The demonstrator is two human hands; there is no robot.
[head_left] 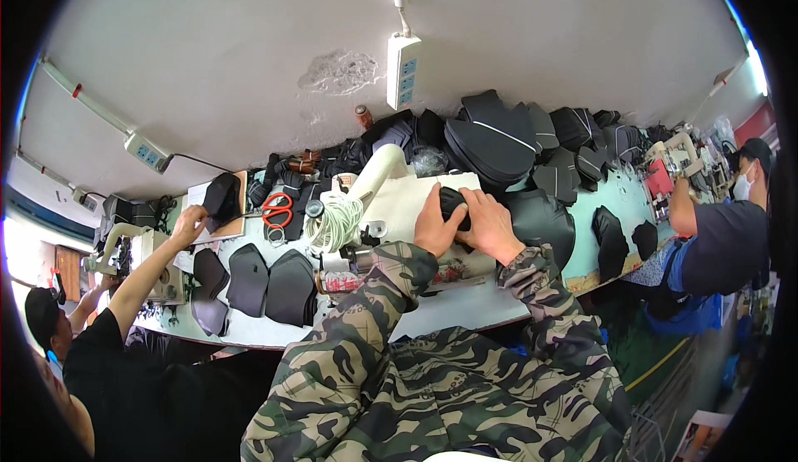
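Observation:
My left hand and my right hand both grip a small black fabric piece on the bed of a cream sewing machine. Both of my forearms are in camouflage sleeves and rise from the lower edge. A coil of white cord hangs on the machine's left side. A large black padded piece lies just right of my right hand.
Black cut panels lie at the left of the pale green table, with orange-handled scissors behind them. A heap of black bags lines the wall. A person at the left reaches onto the table; another in blue works at the right.

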